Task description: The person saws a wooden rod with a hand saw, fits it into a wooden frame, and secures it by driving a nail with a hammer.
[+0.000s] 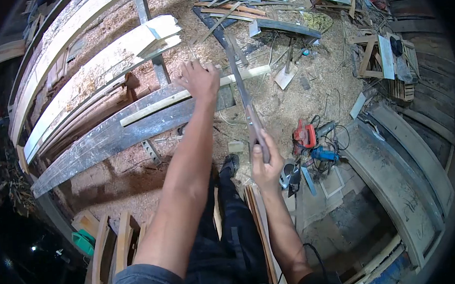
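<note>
- The wooden strip [157, 105] is lying slantwise along the grey board [104, 135], its right end reaching out past the board.
- The left hand [200, 81] is resting over the strip's middle, its fingers bent and spread apart; whether they are gripping the strip's edges, I cannot tell.
- The right hand [267, 163] is closing firmly around the handle of the handsaw [241, 86], on the near side of the strip, with the index finger lying along the handle.
- The handsaw is crossing the strip to the right of the left hand, its blade running on to the strip's far side; I cannot tell whether its teeth are touching the wood.
- A pale plank [103, 66] is lying beyond the strip, to the left.
- A red power tool [304, 136] and a blue power tool [324, 154] are sitting on the near side of the strip, to the right.
</note>
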`<state>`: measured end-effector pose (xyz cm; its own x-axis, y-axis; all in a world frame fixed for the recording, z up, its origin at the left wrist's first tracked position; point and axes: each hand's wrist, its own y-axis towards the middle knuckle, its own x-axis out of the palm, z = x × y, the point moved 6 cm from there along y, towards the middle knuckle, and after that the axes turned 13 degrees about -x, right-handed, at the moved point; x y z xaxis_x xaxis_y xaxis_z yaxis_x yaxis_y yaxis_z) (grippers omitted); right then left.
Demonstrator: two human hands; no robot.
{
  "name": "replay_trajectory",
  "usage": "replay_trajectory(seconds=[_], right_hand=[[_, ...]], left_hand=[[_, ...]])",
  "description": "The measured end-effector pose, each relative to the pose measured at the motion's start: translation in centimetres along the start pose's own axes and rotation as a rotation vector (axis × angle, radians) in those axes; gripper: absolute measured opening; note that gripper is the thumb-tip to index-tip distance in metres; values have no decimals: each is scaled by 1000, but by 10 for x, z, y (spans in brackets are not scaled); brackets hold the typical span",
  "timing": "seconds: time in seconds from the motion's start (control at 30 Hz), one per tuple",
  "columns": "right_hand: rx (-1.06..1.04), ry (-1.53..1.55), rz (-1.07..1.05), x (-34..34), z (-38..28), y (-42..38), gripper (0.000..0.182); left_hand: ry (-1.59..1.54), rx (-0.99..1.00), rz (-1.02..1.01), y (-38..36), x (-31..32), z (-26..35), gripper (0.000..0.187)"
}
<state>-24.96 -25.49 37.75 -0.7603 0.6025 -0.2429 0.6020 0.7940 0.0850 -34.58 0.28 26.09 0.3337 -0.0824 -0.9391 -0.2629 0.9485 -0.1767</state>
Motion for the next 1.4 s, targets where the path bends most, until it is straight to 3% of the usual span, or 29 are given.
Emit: replay_trajectory(seconds=[0.03,0.07,0.13,0.2,0.27,0.3,0.43,0.57,0.8,0.87,0.97,1.0,1.07,1.17,1.23,1.4], right_hand=[[-193,-236,-70,6,-8,4,50],[-192,-239,-74,9,-9,2,50],[64,-55,31,10,5,-4,55],[113,-70,14,4,18,-13,50],[295,2,104,-2,39,-22,36],[303,-92,35,-3,44,-19,27],[364,-72,-31,11,43,-6,33],[376,-103,-150,31,54,14,27],[366,-134,-70,2,40,-37,20],[350,-196,-87,19,40,3,22],[510,-126,-78,37,65,32,24],[508,-126,-77,36,70,21,24],[315,-147,-17,19,63,-23,24],[344,-180,-79,20,77,-19,20],[423,-156,-129,40,82,24,18],[296,-254,-170,9,65,-18,15]], left_hand=[[83,-50,-61,-1,7,2,51],[165,-100,-123,-2,14,1,50],[135,-113,-144,-2,5,11,49],[127,-129,-172,-8,3,8,48],[234,-94,-137,-6,5,12,46],[243,-106,-148,-10,9,6,46],[206,-71,-156,-5,13,11,45],[219,-62,-152,-3,14,11,42],[179,-81,-181,-2,15,10,39],[187,-74,-184,-3,15,8,38],[188,-65,-159,-5,18,7,37],[181,-58,-127,-2,18,8,37],[189,-66,-164,-3,15,9,37],[183,-63,-162,-1,14,12,37],[179,-55,-141,-6,14,8,37],[166,-52,-116,-3,17,8,37]])
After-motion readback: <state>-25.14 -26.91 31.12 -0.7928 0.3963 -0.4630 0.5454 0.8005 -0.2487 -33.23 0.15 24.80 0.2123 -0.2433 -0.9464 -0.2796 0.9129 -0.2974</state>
